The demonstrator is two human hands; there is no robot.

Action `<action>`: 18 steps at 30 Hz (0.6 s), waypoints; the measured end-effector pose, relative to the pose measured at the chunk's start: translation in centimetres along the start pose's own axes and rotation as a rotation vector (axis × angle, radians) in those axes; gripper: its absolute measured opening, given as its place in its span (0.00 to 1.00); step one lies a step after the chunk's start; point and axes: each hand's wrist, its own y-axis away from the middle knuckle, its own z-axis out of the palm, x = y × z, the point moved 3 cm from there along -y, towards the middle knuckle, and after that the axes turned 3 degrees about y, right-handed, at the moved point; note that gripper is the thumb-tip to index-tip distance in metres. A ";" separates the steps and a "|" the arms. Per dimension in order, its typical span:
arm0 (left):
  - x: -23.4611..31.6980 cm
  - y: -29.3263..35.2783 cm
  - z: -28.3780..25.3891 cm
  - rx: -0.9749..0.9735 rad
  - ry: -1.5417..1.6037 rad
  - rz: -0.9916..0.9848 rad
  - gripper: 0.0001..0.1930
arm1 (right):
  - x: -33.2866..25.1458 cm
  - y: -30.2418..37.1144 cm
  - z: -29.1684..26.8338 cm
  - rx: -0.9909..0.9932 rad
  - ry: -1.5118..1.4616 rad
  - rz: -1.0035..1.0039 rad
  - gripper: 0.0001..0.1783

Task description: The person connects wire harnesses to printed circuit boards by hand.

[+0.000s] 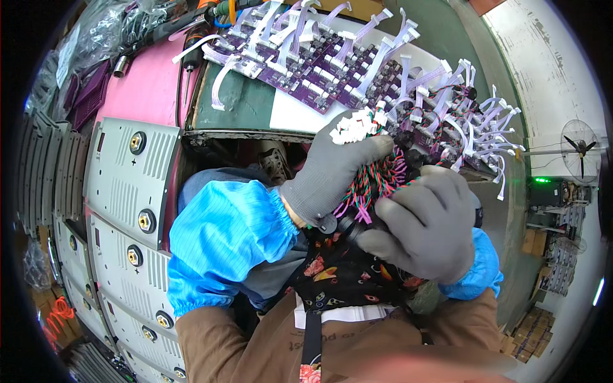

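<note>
Closest to me are my floral black apron and my blue sleeve covers, which run up to grey gloves. My right hand has its fingers curled together beside the bundle of wires; they are a little blurred, and I can't make out whether they pinch any strand. My left hand is clamped around that bundle, which sits between my two hands above my lap: red, green and black wires, with white connectors bunched above my thumb and pinkish-purple ends hanging below. Just beyond, purple circuit boards bristling with pale ribbon cables lie on the green bench. Vented grey panels stand to my left. Farthest off, a fan is mounted by the white wall at right.
</note>
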 end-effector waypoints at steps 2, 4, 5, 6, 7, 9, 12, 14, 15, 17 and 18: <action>0.0 0.0 -0.5 -0.015 0.148 -0.079 0.13 | -0.2 -0.9 1.3 -0.143 0.075 0.056 0.17; 0.1 0.5 0.0 -0.011 0.111 -0.049 0.10 | 0.3 -1.4 1.2 -0.189 0.046 0.052 0.18; 0.8 0.8 -0.2 -0.003 0.089 -0.071 0.10 | 0.5 -1.9 1.3 -0.208 0.027 0.038 0.19; 1.2 1.1 -0.4 -0.024 0.013 -0.082 0.11 | 0.7 -2.2 1.4 -0.201 0.005 0.021 0.19; 1.6 1.4 -0.7 -0.034 -0.206 0.009 0.12 | 1.4 -2.4 1.6 -0.187 -0.001 0.010 0.18; 0.7 0.7 -0.5 -0.073 0.207 -0.186 0.11 | 2.7 -2.6 1.8 -0.183 -0.060 0.019 0.14; 1.2 1.2 -0.8 -0.238 -0.012 0.095 0.15 | 5.2 -3.8 2.3 -0.230 -0.374 -0.066 0.14; 1.4 -0.1 -2.6 -0.483 0.514 -0.165 0.14 | 6.6 -4.4 1.0 -0.026 -0.774 -0.026 0.10; 1.2 0.1 -2.2 -0.162 0.255 0.007 0.13 | 7.8 -3.9 -0.1 0.188 -0.993 0.043 0.07; 1.9 -0.6 -3.2 -0.015 0.326 -0.006 0.14 | 6.8 -2.6 -5.5 -0.225 -0.819 0.817 0.11; 2.9 -0.7 -3.9 -0.037 0.254 0.037 0.14 | 7.4 -0.3 -5.1 -0.211 -0.832 0.827 0.11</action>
